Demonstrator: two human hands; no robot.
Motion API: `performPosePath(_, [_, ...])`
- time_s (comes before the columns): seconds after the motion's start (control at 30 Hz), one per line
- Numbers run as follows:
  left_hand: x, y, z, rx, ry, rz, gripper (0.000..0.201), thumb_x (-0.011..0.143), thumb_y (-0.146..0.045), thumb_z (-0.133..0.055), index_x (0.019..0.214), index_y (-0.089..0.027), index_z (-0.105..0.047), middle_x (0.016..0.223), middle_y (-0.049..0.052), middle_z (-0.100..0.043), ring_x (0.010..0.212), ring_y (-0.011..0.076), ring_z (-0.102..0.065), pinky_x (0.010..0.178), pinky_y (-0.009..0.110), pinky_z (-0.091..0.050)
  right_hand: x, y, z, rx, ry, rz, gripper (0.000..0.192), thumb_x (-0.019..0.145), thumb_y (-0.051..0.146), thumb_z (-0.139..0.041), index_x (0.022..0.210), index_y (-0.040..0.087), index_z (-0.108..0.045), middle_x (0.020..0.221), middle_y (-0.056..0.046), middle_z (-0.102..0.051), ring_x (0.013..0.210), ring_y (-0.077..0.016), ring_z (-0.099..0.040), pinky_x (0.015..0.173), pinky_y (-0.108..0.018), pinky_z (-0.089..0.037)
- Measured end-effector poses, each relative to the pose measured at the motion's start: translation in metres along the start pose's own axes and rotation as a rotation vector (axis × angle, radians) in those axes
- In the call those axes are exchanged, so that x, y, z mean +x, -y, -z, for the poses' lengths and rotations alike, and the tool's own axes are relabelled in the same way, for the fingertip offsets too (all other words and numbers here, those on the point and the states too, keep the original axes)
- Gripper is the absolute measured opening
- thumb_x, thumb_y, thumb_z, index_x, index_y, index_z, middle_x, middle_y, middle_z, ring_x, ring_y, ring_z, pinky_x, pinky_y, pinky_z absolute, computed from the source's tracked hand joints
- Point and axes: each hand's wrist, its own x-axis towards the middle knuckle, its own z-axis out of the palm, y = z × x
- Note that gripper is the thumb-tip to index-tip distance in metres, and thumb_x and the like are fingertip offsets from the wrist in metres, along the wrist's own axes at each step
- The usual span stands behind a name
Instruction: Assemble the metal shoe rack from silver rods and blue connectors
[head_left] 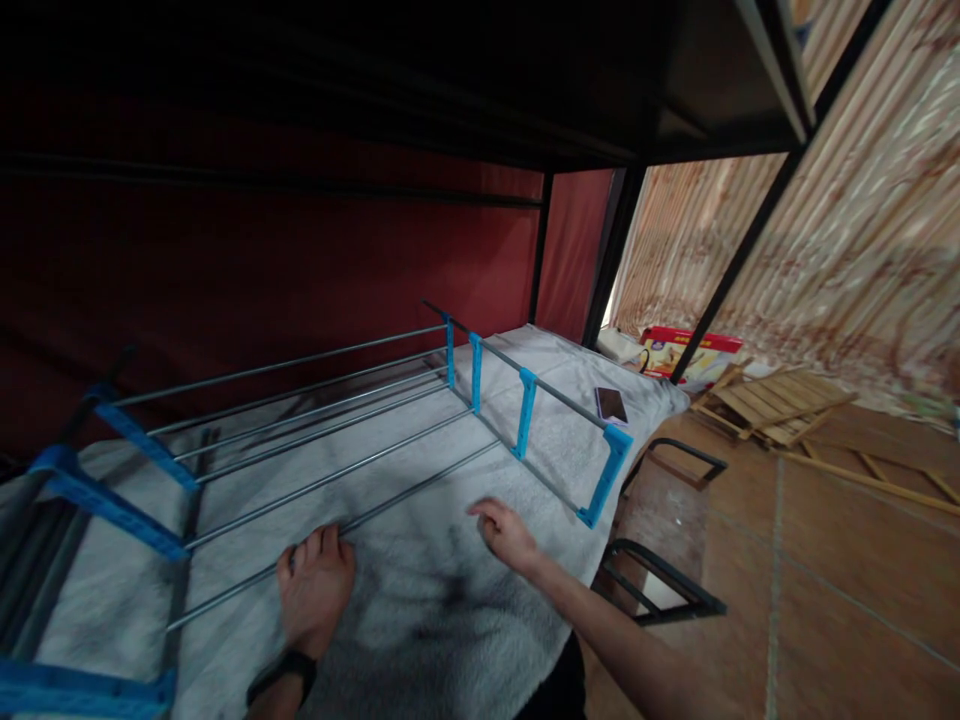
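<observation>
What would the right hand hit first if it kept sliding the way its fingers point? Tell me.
The right hand points left across the white blanket. Going straight on, it would probably first meet the nearest metal rod of the blue-jointed rack, close to the left hand resting on it. Depth is unclear.

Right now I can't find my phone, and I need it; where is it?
In the head view, the phone lies flat on the white blanket near its far right corner, just beyond the rack's blue end bracket and left of the red box.
</observation>
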Motion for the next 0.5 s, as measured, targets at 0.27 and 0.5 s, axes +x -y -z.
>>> performPosePath(0.27, [0.000, 0.001, -0.006, 0.020, 0.008, 0.000, 0.047, 0.100, -0.022, -0.033, 0.133, -0.005, -0.062, 0.128, 0.020, -0.068, 0.117, 0.0312, -0.058, 0.115, 0.048, -0.028, -0.102, -0.014, 0.084, -0.087, 0.504, -0.146, 0.028, 0.086, 0.011, -0.055, 0.094, 0.025, -0.078, 0.088, 0.001, -0.078, 0.084, -0.0164, -0.073, 0.076, -0.024, -0.055])
performPosePath(0.5, [0.000, 0.001, -0.007, 0.016, 0.003, 0.000, 0.046, 0.101, -0.022, -0.031, 0.130, -0.007, -0.063, 0.129, 0.020, -0.068, 0.119, 0.0314, -0.058, 0.115, 0.048, -0.029, -0.113, -0.013, 0.100, -0.706, 0.400, -0.476, 0.036, 0.099, 0.029, -0.051, 0.123, 0.019, -0.076, 0.122, -0.019, -0.077, 0.111, -0.0339, -0.076, 0.093, -0.042, -0.059])
